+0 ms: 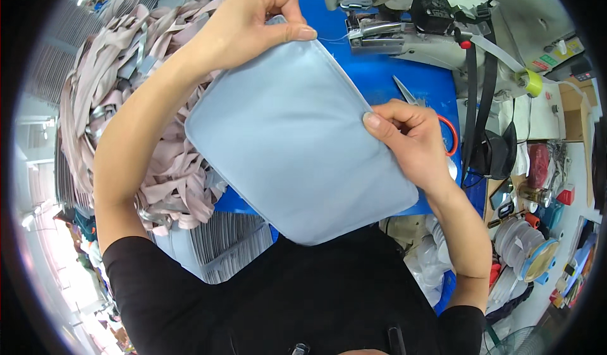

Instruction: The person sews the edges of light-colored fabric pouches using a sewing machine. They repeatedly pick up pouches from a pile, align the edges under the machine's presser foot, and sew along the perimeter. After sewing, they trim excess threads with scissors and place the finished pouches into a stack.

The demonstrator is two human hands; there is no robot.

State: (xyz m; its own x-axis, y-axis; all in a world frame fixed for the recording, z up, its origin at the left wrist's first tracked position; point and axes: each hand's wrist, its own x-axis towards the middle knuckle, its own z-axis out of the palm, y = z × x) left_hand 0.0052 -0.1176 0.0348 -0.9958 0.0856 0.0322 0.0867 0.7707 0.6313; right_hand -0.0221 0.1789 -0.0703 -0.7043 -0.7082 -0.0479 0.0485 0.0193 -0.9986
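Over the tabletop (379,70): a pale blue panel (297,140) with rounded corners is hanging aslant between two hands, its lowest corner overlapping the person's black shirt (303,292).
Left hand (269,23): thumb and bent fingers are pinching the panel at its top corner.
Right hand (411,137): thumb and curled fingers are pinching the seamed right edge; the fingertips behind it are staying out of sight.
Thread (334,39): a fine line is running between the panel's top corner and the sewing machine (404,36); its exact ends are hard to make out.
Scissors (405,92): they are lying on the tabletop beyond the right hand, which is hiding their middle; a blade and part of a red handle are showing.
Cut off: the machine's body is running out past the upper edge.
Surface: blue is showing around the panel, which is covering much of it.
Left side: a heap of pinkish-grey strips (95,96) is sprawling behind the left forearm; a stack of thin grey layers (231,244) is sitting below it.
Right side: pale spools (513,238) are crowding among small items too jumbled to tell apart.
Room: brightness is washing out the far left, and the fisheye rim is darkening the corners.
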